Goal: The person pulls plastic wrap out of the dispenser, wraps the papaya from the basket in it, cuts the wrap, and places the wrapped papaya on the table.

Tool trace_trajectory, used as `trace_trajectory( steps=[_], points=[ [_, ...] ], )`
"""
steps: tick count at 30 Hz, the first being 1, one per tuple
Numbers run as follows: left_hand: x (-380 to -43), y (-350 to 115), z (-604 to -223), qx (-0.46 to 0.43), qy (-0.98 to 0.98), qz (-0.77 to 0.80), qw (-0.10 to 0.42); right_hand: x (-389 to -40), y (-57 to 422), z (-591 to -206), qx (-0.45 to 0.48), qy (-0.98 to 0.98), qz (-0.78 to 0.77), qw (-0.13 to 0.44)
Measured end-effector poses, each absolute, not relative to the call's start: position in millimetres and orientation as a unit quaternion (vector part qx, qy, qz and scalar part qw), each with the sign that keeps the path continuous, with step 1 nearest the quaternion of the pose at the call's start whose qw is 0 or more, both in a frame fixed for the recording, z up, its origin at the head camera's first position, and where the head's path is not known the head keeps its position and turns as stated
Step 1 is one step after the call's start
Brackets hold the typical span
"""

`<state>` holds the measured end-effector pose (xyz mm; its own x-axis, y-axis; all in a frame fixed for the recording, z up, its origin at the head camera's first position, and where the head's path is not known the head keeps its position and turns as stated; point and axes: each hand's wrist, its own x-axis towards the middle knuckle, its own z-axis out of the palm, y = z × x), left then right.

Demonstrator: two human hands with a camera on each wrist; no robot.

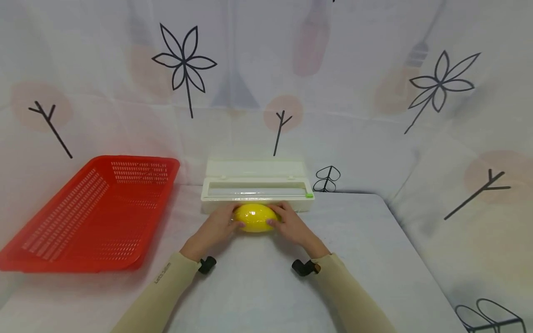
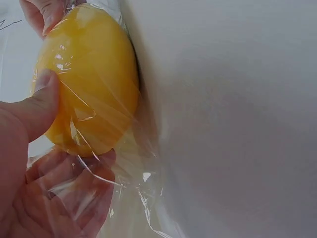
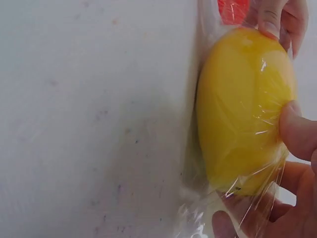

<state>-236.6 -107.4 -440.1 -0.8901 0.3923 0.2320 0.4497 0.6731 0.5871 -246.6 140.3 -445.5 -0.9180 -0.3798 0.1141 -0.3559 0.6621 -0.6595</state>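
A smooth yellow oval fruit (image 1: pixel 255 218), its kind not plain, is covered in clear cling film (image 2: pixel 94 171). My left hand (image 1: pixel 218 226) holds its left end, thumb on the near side and fingers partly behind it. At the other end my right hand (image 1: pixel 294 226) holds it the same way. Wrinkled film hangs loose past the fruit's ends and over the fingers in both wrist views. Just behind the hands stands a white cling film dispenser (image 1: pixel 258 206), lid raised, with a film roll (image 1: pixel 256 191) inside.
On the left is a large red plastic basket (image 1: pixel 143 249) with slotted walls. A pale cloth covers the table (image 1: pixel 258 291), and a patterned cloth hangs behind and to the right. The dispenser has a small green piece (image 1: pixel 309 195) at its right end.
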Motion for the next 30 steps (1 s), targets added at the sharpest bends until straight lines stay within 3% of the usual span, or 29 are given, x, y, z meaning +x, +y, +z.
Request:
trace_trajectory(
  steps=[13, 24, 30],
  points=[
    [-242, -110, -440, -0.206, -0.907, -0.367, 0.007, -249, 147, -449, -0.2, 0.902, -0.383, -0.004],
    [-236, -108, -446, -0.235, -0.941, -0.225, 0.092, -241, 150, -446, -0.213, 0.925, -0.314, -0.026],
    [-232, -106, -441, -0.231, -0.947, -0.198, 0.099, -238, 150, -445, -0.212, 0.926, -0.31, -0.051]
  ],
)
